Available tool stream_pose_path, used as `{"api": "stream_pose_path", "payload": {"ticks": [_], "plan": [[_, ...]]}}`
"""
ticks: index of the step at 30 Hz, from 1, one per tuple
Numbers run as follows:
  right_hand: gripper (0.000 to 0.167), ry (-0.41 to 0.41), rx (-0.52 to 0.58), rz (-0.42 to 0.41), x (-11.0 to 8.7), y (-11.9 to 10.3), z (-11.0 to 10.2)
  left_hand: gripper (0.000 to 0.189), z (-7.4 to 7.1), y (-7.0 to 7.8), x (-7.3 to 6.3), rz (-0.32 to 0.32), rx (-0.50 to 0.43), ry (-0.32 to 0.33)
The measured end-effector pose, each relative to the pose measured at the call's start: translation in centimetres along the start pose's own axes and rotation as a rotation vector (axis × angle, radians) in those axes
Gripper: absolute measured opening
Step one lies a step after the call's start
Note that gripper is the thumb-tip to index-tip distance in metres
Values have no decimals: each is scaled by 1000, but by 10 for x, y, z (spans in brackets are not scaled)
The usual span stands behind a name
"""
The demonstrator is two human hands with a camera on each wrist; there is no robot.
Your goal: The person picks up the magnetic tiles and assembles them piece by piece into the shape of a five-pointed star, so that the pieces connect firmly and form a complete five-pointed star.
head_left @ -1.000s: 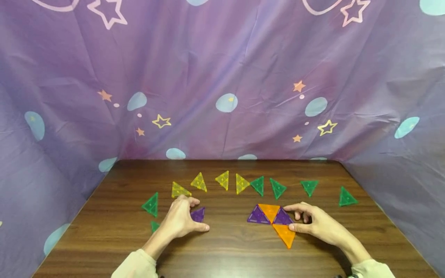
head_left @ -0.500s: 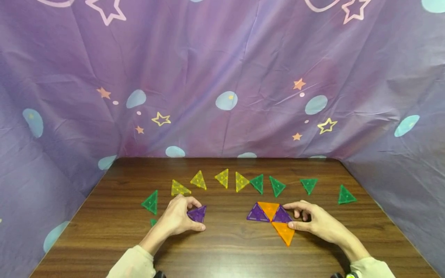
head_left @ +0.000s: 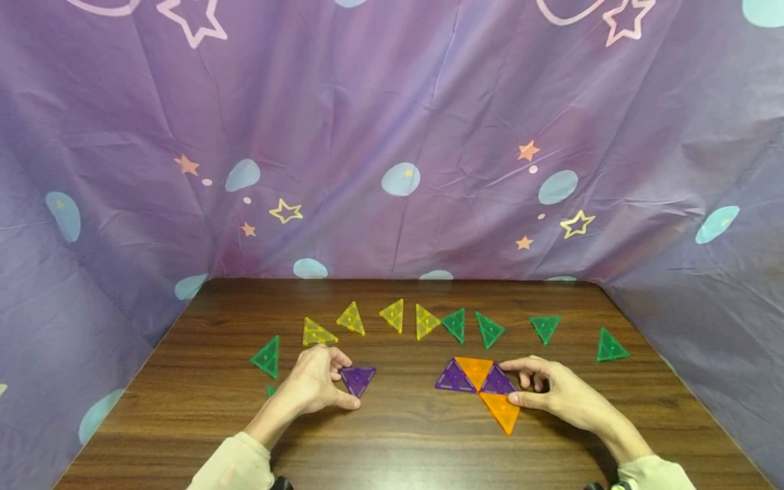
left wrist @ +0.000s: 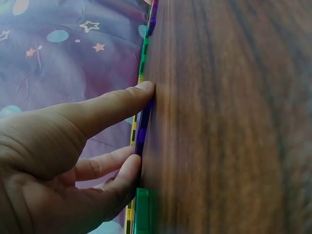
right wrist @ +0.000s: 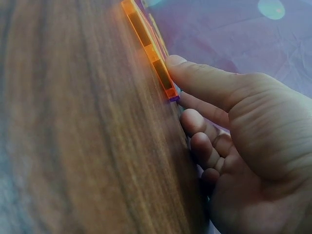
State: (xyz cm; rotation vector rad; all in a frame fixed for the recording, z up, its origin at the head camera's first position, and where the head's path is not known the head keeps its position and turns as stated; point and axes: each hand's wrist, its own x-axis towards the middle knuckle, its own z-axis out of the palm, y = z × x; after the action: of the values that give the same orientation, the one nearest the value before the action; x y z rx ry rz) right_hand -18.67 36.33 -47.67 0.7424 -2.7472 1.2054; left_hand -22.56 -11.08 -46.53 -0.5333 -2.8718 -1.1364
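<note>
My left hand spans a loose purple triangle magnetic tile, holding it low over the table between thumb and fingers. In the left wrist view that purple tile appears edge-on, with the thumb tip at one end and fingertips by the other. My right hand grips the right-hand purple tile of a joined group, index finger at its top corner and thumb at its lower right. An orange tile sits between that tile and another purple tile. A second orange tile points toward me below.
Several yellow triangle tiles and green triangle tiles lie in an arc across the back of the brown table. One green tile lies left of my left hand; another is mostly hidden behind that wrist. A purple patterned cloth hangs behind.
The loose purple tile has turned in my left hand and shifted slightly right, one corner now pointing toward me. My right hand stays on the joined group, which has hardly moved.
</note>
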Motion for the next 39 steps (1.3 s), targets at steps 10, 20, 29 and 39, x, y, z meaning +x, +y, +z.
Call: {"api": "stream_pose_path", "payload": {"ticks": [10,20,29,39], "plan": [[38,-5,8,109,0,-2,-2,72,0,21,-9,13,-19,-55],[38,14,-19,151,3,-5,1,73,19,36,-11,82,-50,-103],[40,-44,15,135,18,-9,12,79,39,56,-12,103,-53,-127],[41,-60,9,147,36,-17,27,86,57,66,-6,195,-17,-58]]}}
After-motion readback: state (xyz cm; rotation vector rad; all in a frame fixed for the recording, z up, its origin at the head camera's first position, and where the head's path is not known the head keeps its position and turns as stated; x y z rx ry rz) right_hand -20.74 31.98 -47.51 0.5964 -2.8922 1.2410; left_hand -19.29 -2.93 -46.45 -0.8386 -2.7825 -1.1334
